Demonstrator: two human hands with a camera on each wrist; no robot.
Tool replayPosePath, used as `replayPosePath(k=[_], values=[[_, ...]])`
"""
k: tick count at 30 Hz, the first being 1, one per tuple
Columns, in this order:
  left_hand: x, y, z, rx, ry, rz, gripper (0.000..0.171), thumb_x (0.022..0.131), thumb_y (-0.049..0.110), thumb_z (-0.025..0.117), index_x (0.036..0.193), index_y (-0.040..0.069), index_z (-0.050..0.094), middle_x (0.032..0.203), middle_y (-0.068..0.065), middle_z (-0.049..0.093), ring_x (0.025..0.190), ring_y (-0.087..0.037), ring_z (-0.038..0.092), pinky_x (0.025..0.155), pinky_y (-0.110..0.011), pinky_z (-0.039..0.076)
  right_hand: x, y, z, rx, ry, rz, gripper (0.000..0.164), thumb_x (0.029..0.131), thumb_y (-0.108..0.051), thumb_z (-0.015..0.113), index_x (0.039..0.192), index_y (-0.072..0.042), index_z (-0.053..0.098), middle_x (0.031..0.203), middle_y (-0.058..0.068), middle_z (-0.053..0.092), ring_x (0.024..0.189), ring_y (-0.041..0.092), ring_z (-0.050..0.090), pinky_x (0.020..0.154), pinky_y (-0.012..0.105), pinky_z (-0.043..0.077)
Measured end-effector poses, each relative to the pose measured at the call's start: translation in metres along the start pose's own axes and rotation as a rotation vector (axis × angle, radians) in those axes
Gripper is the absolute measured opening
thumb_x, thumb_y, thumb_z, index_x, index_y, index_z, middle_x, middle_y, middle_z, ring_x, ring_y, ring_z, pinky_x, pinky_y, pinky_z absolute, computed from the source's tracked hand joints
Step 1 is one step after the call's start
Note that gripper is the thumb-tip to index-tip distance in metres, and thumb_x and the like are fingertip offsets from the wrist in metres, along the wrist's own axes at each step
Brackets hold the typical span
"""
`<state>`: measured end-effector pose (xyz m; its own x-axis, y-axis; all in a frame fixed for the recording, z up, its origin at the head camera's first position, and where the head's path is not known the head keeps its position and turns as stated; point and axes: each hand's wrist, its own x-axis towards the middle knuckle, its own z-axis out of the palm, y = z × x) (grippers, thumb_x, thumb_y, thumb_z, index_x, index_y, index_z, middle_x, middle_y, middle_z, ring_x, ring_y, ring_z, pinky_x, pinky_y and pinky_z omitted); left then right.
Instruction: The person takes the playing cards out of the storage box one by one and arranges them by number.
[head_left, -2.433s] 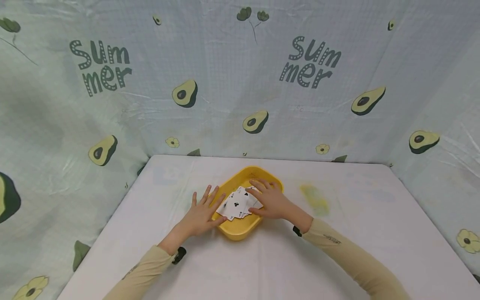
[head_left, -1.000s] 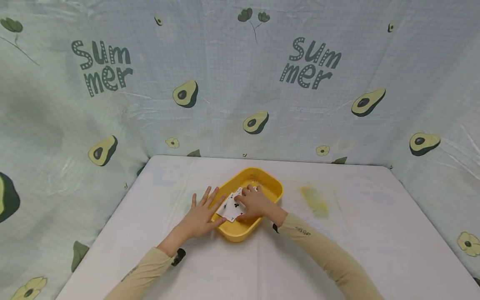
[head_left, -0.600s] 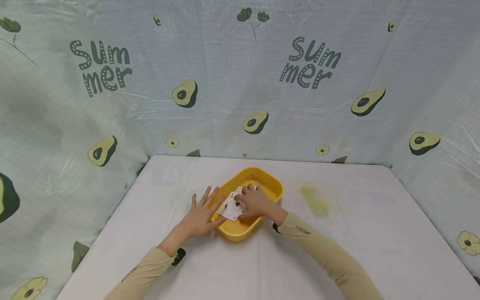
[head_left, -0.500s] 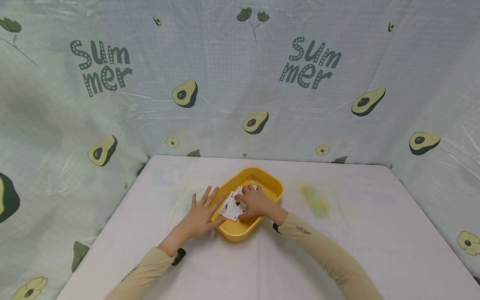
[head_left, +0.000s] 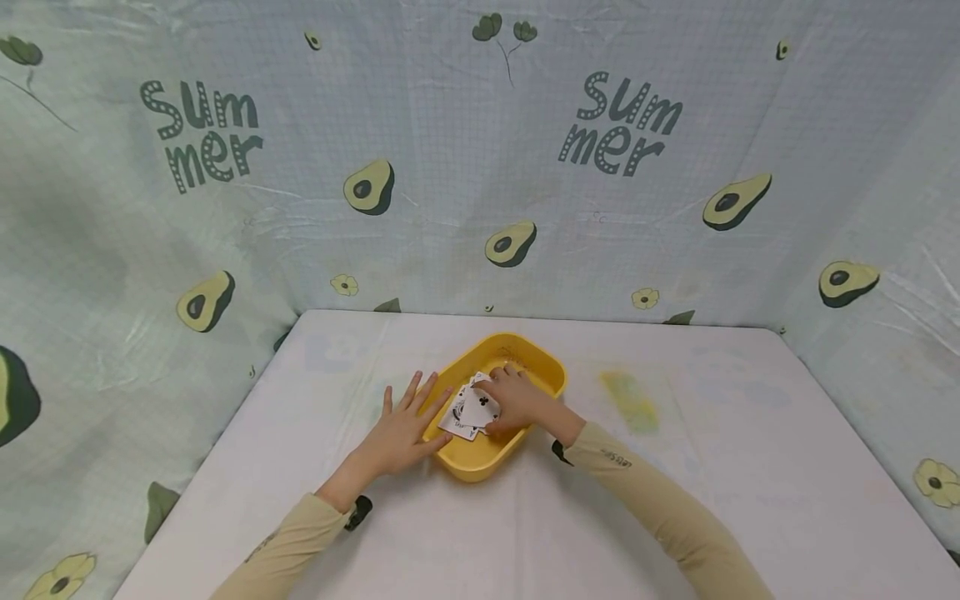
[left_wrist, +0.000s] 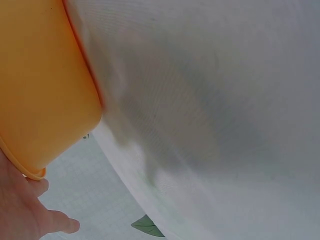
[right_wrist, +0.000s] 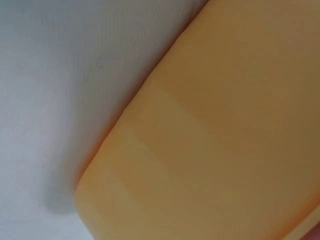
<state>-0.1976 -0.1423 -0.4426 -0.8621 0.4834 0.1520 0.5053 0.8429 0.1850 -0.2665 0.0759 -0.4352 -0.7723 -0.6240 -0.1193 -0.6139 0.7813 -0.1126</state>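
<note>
A yellow plastic bin [head_left: 471, 468] stands on the table with a few overlapping playing cards [head_left: 453, 423] in it. My right hand [head_left: 522, 402] reaches inside, thumb and fingers curled round the edges of a card with a club symbol [head_left: 478, 410]. That card lies askew over the others, one of which shows a dark ornate figure. My left hand [head_left: 397, 437] rests with spread, straight fingers at the bin's left rim. In the left wrist view, part of that hand [left_wrist: 20, 212] is against the rim of the bin [left_wrist: 45, 75]. The right wrist view is mostly filled by the bin's outer wall [right_wrist: 200, 140].
A white cloth [head_left: 675, 483] covers the table, with a yellow-green patch [head_left: 628, 402] right of the bin. Behind and at the sides hangs a pale curtain [head_left: 450, 108] printed with avocados and lettering. A dark band [head_left: 358, 512] sits at the left wrist.
My right hand first came down onto the cards, then shifted slightly right with the club card, uncovering more of the card beneath. My left hand has stayed at the rim.
</note>
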Motion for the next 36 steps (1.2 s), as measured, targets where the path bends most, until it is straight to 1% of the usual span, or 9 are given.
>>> replayPosePath(k=[3,6,11,14,21,26,32,36], values=[[0.000,0.001,-0.001,0.006,0.013,-0.001,0.069,0.086,0.052,0.045,0.142,0.019,0.024,0.149,-0.012,0.017,0.138,-0.036,0.008,0.099,-0.068,0.010,-0.002,0.003,-0.003,0.003,0.005,-0.001,0.070,0.072,-0.045,0.068,0.132,-0.020,0.042,0.132,0.015,0.041,0.122,0.033,0.037,0.099,0.053,0.031],[0.000,0.001,-0.001,0.012,0.006,-0.009,0.070,0.086,0.053,0.045,0.142,0.020,0.023,0.150,-0.011,0.015,0.138,-0.036,0.007,0.100,-0.067,0.009,-0.004,0.006,-0.004,0.003,0.018,0.005,0.072,0.071,-0.047,0.068,0.132,-0.021,0.041,0.133,0.013,0.041,0.123,0.031,0.037,0.099,0.051,0.033],[-0.001,-0.001,0.000,0.027,-0.004,-0.018,0.071,0.085,0.055,0.044,0.143,0.021,0.021,0.150,-0.013,0.014,0.138,-0.036,0.005,0.100,-0.067,0.009,-0.010,0.010,-0.007,-0.020,0.061,0.008,0.073,0.070,-0.048,0.069,0.133,-0.022,0.042,0.132,0.010,0.042,0.120,0.027,0.038,0.096,0.050,0.034],[-0.001,-0.001,0.000,0.032,0.001,-0.017,0.071,0.085,0.055,0.044,0.143,0.021,0.021,0.150,-0.013,0.014,0.138,-0.035,0.004,0.100,-0.067,0.009,-0.014,0.012,-0.012,-0.022,0.086,0.006,0.074,0.069,-0.048,0.070,0.133,-0.021,0.042,0.133,0.010,0.042,0.120,0.028,0.037,0.093,0.051,0.033],[-0.001,0.000,0.000,0.013,-0.001,-0.019,0.071,0.085,0.054,0.046,0.143,0.021,0.021,0.150,-0.012,0.011,0.138,-0.036,0.002,0.100,-0.067,0.008,-0.022,0.021,-0.021,-0.018,0.104,0.015,0.075,0.069,-0.044,0.072,0.133,-0.023,0.041,0.137,0.010,0.038,0.123,0.031,0.034,0.093,0.056,0.030],[0.000,-0.001,0.002,0.010,-0.006,-0.021,0.071,0.085,0.053,0.046,0.143,0.020,0.022,0.151,-0.012,0.010,0.138,-0.037,0.003,0.099,-0.067,0.008,-0.031,0.027,-0.026,-0.027,0.134,-0.003,0.077,0.069,-0.045,0.071,0.134,-0.022,0.039,0.138,0.014,0.036,0.121,0.034,0.034,0.089,0.055,0.031],[-0.001,-0.001,0.002,0.004,-0.006,-0.023,0.070,0.085,0.054,0.045,0.143,0.021,0.022,0.151,-0.011,0.010,0.138,-0.037,0.002,0.100,-0.067,0.008,-0.041,0.033,-0.030,-0.021,0.156,0.002,0.074,0.072,-0.038,0.069,0.136,-0.022,0.037,0.141,0.015,0.032,0.121,0.033,0.032,0.090,0.053,0.032],[-0.001,0.000,0.001,0.007,-0.006,-0.023,0.071,0.085,0.055,0.044,0.143,0.021,0.021,0.151,-0.012,0.010,0.138,-0.037,0.002,0.100,-0.067,0.008,-0.048,0.036,-0.033,-0.005,0.204,-0.010,0.072,0.072,-0.034,0.069,0.136,-0.021,0.037,0.141,0.016,0.031,0.122,0.032,0.032,0.090,0.053,0.032]])
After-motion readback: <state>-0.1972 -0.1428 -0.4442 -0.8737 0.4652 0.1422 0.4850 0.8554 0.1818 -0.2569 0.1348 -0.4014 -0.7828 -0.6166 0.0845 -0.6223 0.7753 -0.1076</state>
